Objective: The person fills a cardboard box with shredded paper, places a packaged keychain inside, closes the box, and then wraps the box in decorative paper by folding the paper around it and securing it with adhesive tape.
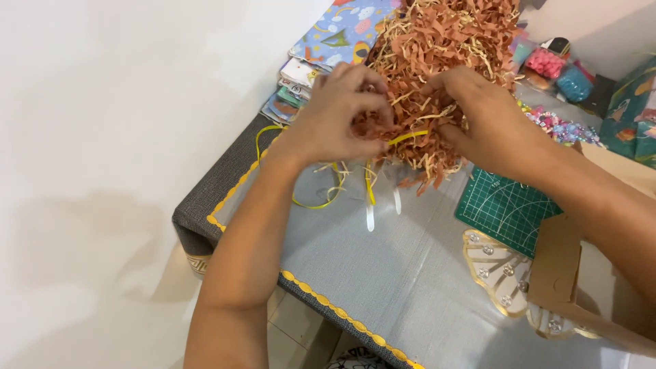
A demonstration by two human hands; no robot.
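Grey cloth-covered table [383, 273], yellow scalloped trim [321, 301], white wall [102, 137] behind

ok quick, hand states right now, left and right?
Left hand: closed, pinching a thin yellow ribbon against the shredded paper filler.
Right hand: fingers curled shut in the shredded paper filler.

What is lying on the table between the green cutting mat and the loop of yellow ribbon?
In the head view, fallen strands of shredded paper and bare grey tablecloth lie between the green cutting mat and the yellow ribbon.
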